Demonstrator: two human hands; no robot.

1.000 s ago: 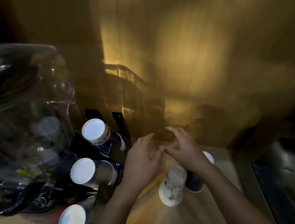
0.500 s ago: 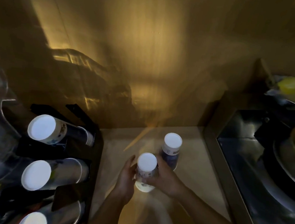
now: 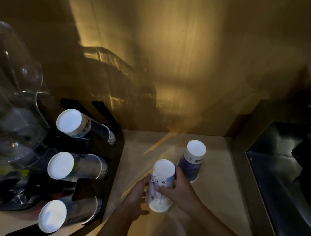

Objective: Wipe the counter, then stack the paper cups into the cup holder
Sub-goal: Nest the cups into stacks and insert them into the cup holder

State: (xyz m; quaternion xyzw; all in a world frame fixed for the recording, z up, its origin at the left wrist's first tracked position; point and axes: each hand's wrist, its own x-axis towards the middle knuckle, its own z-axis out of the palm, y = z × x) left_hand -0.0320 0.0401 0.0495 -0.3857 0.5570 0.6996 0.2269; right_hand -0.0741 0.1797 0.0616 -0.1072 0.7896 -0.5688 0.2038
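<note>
Both hands have closed around the white paper cup [image 3: 162,186] since a second ago, when they hovered open above it with nothing held. That cup stands upside down on the tan bench [image 3: 216,204], its flat white base up and its printed wall facing the camera. On its left wall lies the left hand [image 3: 136,197], fingers [image 3: 146,181] curled against the paper. From the right comes the right hand [image 3: 180,191], its fingers wrapped across the front of the cup and clamped on it.

Just behind and to the right of the held cup stands a blue paper cup [image 3: 191,163], also inverted, near the right hand but seemingly not gripped. To the left of the held cup sits the black cup holder [image 3: 116,152], its slots carrying three stacks of cups laid on their sides with white bases toward the camera: a top stack [image 3: 71,122], a middle stack [image 3: 62,165] and a bottom stack [image 3: 53,215]. Farther left of the holder looms a clear plastic container [image 3: 11,105], blurred. Well to the right of the held cup, a dark metal sink [image 3: 285,167] borders the bench. Warm light falls on the wooden wall [image 3: 175,53] behind.
</note>
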